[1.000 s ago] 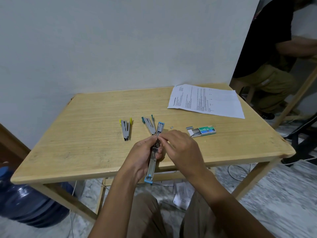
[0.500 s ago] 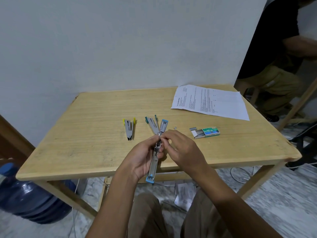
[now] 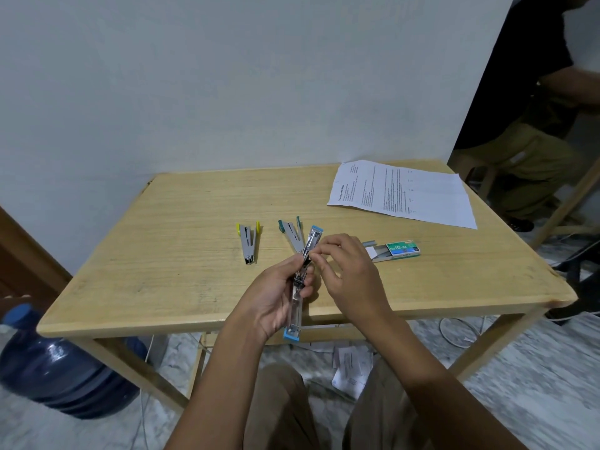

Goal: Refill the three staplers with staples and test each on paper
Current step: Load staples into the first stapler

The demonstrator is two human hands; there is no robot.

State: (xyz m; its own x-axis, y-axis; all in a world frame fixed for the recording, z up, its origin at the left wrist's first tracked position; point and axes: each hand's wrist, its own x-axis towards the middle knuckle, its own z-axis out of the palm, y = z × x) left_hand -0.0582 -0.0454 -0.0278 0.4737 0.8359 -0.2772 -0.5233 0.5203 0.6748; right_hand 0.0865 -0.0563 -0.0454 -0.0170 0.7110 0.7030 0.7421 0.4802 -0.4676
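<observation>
Head view: left hand (image 3: 276,300) grips the blue stapler (image 3: 300,287), right hand (image 3: 344,267) pinches at it; beside the right hand, staple box (image 3: 394,250) reads "No.10-1M"

Blue stapler opened flat in both hands over the table's near edge

The left hand (image 3: 276,297) grips the blue stapler (image 3: 300,284); right hand (image 3: 349,274) fingertips pinch at its upper half. Yellow stapler (image 3: 248,241), green stapler (image 3: 290,235) (both splayed open), staple box (image 3: 394,250) and paper (image 3: 402,193) lie on the table (image 3: 162,254).

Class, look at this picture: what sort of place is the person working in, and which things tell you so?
Probably a plain room in a home or small office, not a workshop. A bare wooden table stands against a painted wall, a large blue water bottle sits on the marble-patterned floor, and a printed sheet lies on the table.
</observation>
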